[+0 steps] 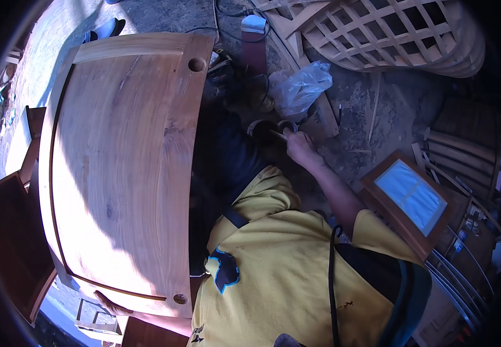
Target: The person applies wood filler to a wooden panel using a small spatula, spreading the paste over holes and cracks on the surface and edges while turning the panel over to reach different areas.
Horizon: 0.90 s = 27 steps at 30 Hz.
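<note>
A large pale wooden panel (129,156) with a dark groove and a round hole near each right-hand corner lies on my left. My left hand (110,304) is at its near edge, fingers stretched out; whether it bears on the wood I cannot tell. Out in front, my right hand (301,147) is closed round a light wooden stick-like handle (278,135). That handle's far end reaches into a round container (260,128) with a dark inside, so its tip is hidden. A second round rim (287,125) shows right beside my fingers.
A crumpled clear plastic bag (302,89) lies beyond my right hand. Wooden latticework (389,34) stands far right. A framed panel with a pale blue centre (410,195) leans at right, near wood strips. Dark brown furniture (13,243) borders the panel's left side.
</note>
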Each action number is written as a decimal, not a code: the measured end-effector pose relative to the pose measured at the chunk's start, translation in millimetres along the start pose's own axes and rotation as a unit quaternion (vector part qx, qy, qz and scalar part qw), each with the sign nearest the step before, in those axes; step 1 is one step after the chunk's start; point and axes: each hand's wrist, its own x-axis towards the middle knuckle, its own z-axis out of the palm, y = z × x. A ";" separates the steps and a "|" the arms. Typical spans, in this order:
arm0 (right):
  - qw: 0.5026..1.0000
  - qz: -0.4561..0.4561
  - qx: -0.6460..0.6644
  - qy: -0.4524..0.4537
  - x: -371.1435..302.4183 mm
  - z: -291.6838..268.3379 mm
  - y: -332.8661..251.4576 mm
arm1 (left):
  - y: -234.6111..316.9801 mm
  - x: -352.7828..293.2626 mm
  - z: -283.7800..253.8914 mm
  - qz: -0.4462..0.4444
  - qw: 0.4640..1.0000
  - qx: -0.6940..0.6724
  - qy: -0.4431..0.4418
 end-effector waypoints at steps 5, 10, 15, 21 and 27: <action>0.991 -0.088 -0.090 0.042 42.1 45.8 -3.3 | 11.3 -12.7 -29.0 -0.026 0.998 -0.057 -0.008; 0.990 -0.108 -0.091 0.001 49.1 42.0 -3.7 | 12.5 -43.1 -47.8 -0.051 0.981 -0.185 0.018; 0.960 -0.204 -0.191 0.025 73.3 85.1 53.1 | -0.4 -46.3 -36.7 -0.054 0.956 -0.283 0.059; 0.899 -0.420 -0.126 -0.007 89.4 37.9 61.7 | 20.9 -53.2 4.3 0.056 0.984 -0.167 0.039; 0.952 -0.039 0.139 -0.270 51.3 -100.8 28.1 | 31.3 -48.1 14.4 0.047 0.980 -0.189 0.029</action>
